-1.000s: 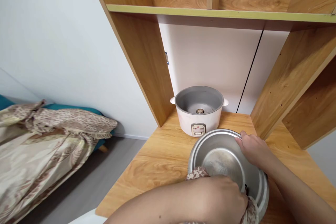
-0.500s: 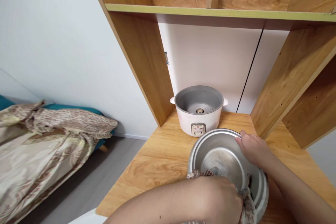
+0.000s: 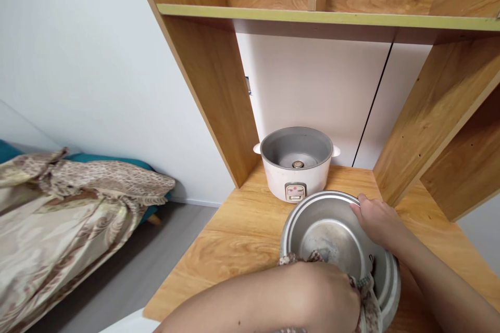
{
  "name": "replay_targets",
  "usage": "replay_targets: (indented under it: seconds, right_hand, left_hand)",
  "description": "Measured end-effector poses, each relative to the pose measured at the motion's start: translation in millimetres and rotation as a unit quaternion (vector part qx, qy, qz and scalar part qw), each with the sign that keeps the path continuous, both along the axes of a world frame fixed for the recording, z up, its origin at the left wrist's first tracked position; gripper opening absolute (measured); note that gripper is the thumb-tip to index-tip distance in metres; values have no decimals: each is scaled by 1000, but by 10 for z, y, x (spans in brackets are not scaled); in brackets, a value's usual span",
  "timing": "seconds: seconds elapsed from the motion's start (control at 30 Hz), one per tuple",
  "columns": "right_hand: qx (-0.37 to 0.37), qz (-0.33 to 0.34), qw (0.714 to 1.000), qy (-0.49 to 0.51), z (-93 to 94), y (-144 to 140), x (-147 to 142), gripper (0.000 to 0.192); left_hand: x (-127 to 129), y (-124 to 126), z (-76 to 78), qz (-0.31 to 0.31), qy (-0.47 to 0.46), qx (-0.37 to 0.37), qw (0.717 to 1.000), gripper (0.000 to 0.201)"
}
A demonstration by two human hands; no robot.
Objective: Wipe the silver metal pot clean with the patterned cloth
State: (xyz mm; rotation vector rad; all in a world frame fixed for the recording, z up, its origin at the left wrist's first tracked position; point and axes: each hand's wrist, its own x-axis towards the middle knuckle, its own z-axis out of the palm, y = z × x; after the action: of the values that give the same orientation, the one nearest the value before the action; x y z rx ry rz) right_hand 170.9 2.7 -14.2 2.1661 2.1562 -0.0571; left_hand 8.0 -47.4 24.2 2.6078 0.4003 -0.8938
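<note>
We have the metal pot (image 3: pixel 339 242) standing on the bench (image 3: pixel 234 234) right in front of us, its mouth tipped slightly toward us, so that the opening faces our hands rather than straight up. Our right hand (image 3: pixel 377 221) sits on the far right of the rim, fingers closed over the edge and gripping it. Our left hand (image 3: pixel 324 296) reaches in from the near side, curled shut around a patterned cloth (image 3: pixel 365 302) that bunches against the near inner wall; it is the nearer hand to the pot's inside. The bare floor of the pot lies just beyond that hand, away from us and a little to the right. The pot is round, so it has no long axis to speak of. The white rice cooker body (image 3: pixel 296 164) stands open just behind the pot, near it but apart, below the wooden shelf (image 3: pixel 328 15).
</note>
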Motion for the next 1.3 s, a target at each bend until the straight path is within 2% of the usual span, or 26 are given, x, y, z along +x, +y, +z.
replay_targets:
  seconds: [0.1, 0.3, 0.4, 0.53, 0.67, 0.83, 0.97, 1.13, 1.3]
  right_hand:
    - [-3, -1, 1000, 1, 19, -3, -9, 37]
    - [-6, -4, 1000, 8, 30, -2, -10, 37]
    - [-6, -4, 1000, 8, 28, -3, -11, 37]
    - [-9, -3, 1000, 8, 36, -5, -19, 37]
    - [-8, -7, 1000, 7, 37, -2, -21, 37]
    - [-7, -6, 1000, 5, 32, -1, -15, 38]
    - [-8, -6, 1000, 4, 43, -7, -21, 39]
    - [-13, -8, 1000, 5, 40, -6, -17, 38]
    - [-3, -3, 1000, 3, 14, -1, -6, 38]
  left_hand:
    - [-14, -5, -8, -6, -19, 13, 1000, 27]
    - [-68, -18, -3, -4, -131, 40, 991, 27]
    - [-68, -18, 8, 7, -118, 38, 992, 31]
    - [-30, -1, -17, 6, -40, 20, 999, 44]
    - [-6, 14, -34, 10, 8, -10, 1000, 41]
    - [-38, -10, 35, -10, -59, 16, 998, 36]
    - [-73, -10, 44, 17, -88, 17, 996, 35]
    - [-63, 4, -36, 29, -81, 11, 996, 37]
    - [-33, -8, -151, 14, -44, 15, 999, 41]
